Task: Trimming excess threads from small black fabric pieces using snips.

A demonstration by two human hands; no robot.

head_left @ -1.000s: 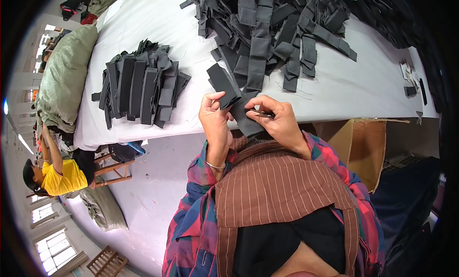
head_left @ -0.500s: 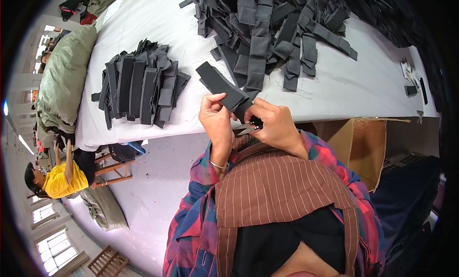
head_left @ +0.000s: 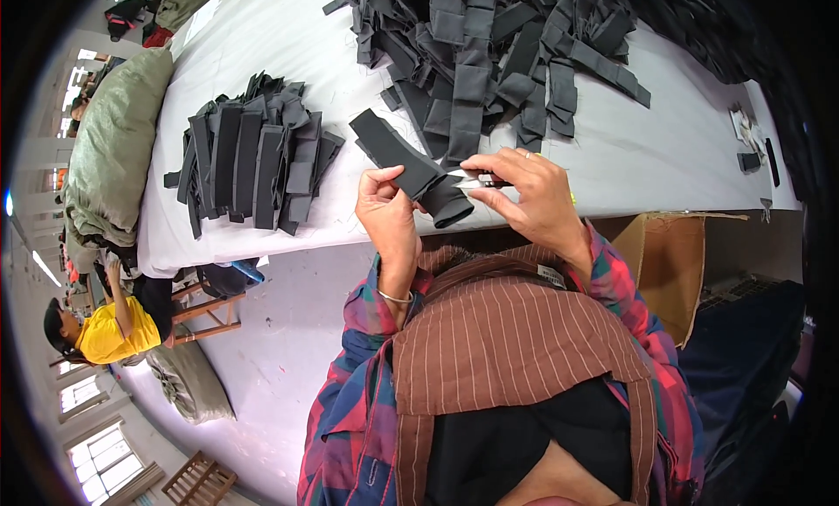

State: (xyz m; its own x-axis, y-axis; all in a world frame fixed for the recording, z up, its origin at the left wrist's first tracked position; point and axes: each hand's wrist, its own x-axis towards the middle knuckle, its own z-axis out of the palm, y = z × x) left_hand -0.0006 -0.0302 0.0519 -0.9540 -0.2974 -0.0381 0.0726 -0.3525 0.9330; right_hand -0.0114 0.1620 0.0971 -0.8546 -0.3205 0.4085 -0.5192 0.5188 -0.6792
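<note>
Two hands on one long black fabric strip point(head_left: 409, 167), just off the near edge of the white table point(head_left: 673, 156).
Left hand point(head_left: 387, 211) pinched around strip; right hand point(head_left: 533, 196) fingers clamped on small metal snips point(head_left: 476, 181) at its folded end.

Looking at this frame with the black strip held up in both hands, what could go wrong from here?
1. The right hand holds a small metal tool, probably snips, close to the left hand on the black fabric strip; a slip might nick the thumb or the fabric.
2. The strip is held off the table edge; if dropped, it would likely fall to the floor.
</note>
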